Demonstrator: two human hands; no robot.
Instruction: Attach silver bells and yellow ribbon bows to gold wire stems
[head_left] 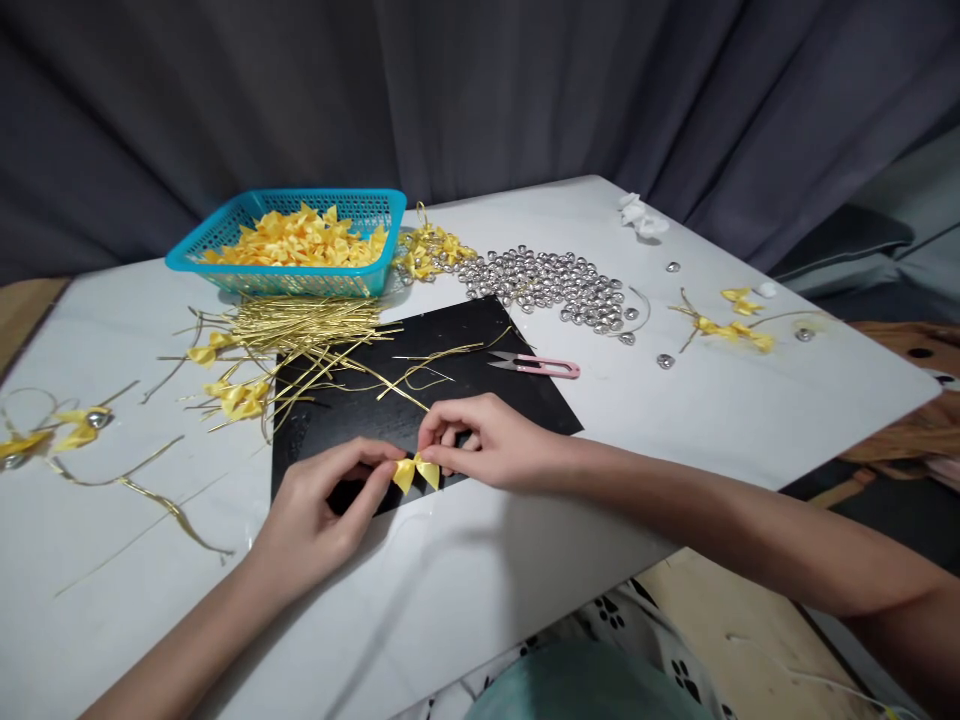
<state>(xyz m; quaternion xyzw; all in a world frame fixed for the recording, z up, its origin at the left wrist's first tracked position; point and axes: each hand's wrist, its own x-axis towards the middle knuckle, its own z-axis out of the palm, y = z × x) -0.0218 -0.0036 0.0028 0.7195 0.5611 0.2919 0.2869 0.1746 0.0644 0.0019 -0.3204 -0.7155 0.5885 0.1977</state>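
A small yellow ribbon bow is pinched between both hands, just over the near edge of a black mat. My left hand has thumb and forefinger closed on the bow's left side. From the right, my right hand closes its fingertips on the bow's right side and top. Beyond the hands, pink-handled thread snips lie on the mat, near thin gold cord. A heap of gold twist ties overlaps the mat's far left corner.
A blue basket of yellow bows stands at the back left. Several silver beads spread over the white table. Finished-looking bow pieces lie at right; others lie at left. Crumpled white tissue sits far right.
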